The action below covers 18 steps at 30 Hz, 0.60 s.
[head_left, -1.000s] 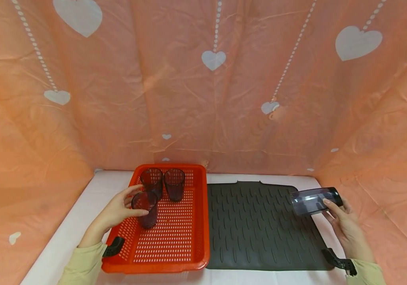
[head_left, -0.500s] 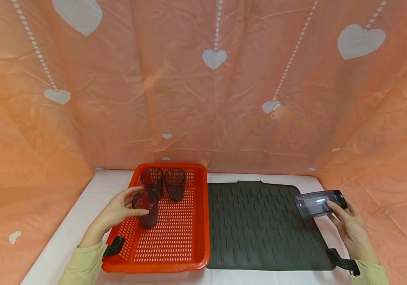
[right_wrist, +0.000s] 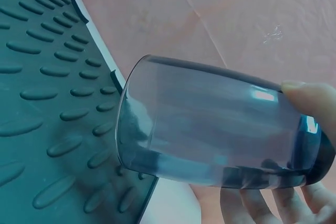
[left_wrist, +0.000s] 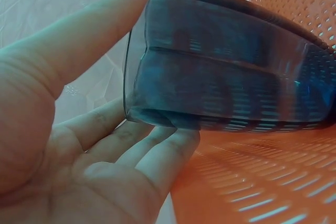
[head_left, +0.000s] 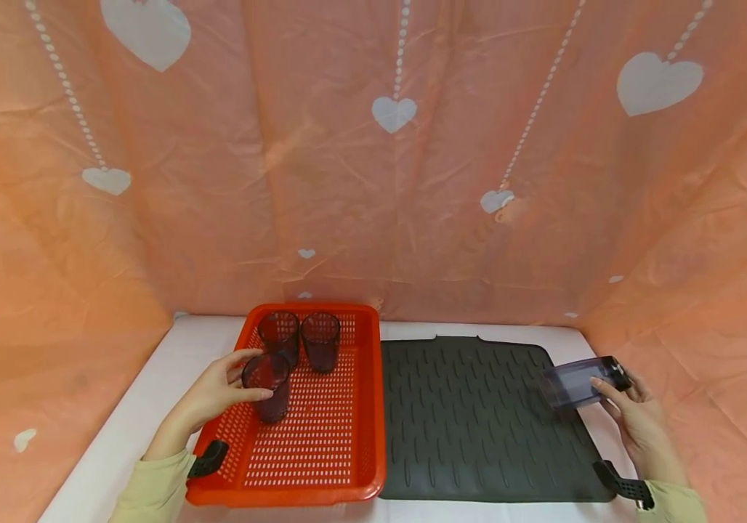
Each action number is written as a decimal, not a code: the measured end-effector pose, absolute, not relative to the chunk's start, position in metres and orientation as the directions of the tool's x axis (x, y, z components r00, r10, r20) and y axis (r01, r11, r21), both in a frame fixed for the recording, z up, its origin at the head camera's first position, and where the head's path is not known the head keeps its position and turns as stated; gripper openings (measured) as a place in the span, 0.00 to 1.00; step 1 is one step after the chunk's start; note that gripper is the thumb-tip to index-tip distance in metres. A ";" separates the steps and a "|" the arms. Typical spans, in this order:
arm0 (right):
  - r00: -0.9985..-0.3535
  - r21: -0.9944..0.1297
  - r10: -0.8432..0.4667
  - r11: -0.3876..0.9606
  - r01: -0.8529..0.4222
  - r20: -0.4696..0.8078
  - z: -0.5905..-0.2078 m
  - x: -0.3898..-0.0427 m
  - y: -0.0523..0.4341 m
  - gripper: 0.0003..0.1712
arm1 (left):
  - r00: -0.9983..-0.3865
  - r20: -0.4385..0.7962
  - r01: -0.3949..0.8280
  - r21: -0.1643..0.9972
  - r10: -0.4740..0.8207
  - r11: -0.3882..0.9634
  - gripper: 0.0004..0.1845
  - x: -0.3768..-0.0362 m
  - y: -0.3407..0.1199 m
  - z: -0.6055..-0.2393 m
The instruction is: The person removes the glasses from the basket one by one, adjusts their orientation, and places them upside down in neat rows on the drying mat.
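My left hand (head_left: 219, 386) holds a dark tinted glass tumbler (head_left: 272, 396) near its rim, inside the red basket. In the left wrist view the thumb lies on one side of this tumbler (left_wrist: 226, 72) and the fingers on the other. Two more tumblers (head_left: 278, 334) (head_left: 321, 341) stand upright at the basket's far end. At the right, my right hand (head_left: 641, 428) grips another tinted tumbler (head_left: 576, 381) by its thick base. That tumbler lies sideways in the air, its mouth pointing left and slightly down over the mat's right edge.
The red perforated basket (head_left: 378, 436) sits on the white table (head_left: 131, 428). Beside it on the right lies a dark ridged drying mat (head_left: 471, 428). An orange cloth with hearts (head_left: 393, 218) hangs behind and along both sides.
My right hand shifted slightly right, then back left and lower, and its tumbler's mouth has dipped a little. The left hand keeps its hold and place in the basket.
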State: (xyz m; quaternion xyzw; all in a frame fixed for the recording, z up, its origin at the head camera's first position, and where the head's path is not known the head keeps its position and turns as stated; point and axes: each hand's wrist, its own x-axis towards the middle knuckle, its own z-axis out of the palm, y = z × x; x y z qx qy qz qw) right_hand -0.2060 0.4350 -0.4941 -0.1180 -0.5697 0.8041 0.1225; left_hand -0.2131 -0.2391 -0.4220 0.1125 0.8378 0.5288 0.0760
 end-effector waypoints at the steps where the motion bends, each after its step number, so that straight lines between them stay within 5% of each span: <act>1: -0.942 -0.942 0.332 -0.328 -0.066 -0.049 -0.501 -0.210 0.440 0.38 | -0.965 -0.010 0.105 0.902 0.263 0.419 0.44 -0.212 -0.240 -0.422; 10: -0.940 -0.927 0.339 -0.364 -0.096 -0.036 -0.533 -0.231 0.462 0.54 | -0.965 0.020 0.126 0.910 0.261 0.395 0.43 -0.213 -0.240 -0.424; 18: -0.933 -0.970 0.359 -0.213 -0.117 0.033 -0.534 -0.231 0.454 0.47 | -0.968 0.016 0.124 0.900 0.252 0.419 0.43 -0.211 -0.240 -0.425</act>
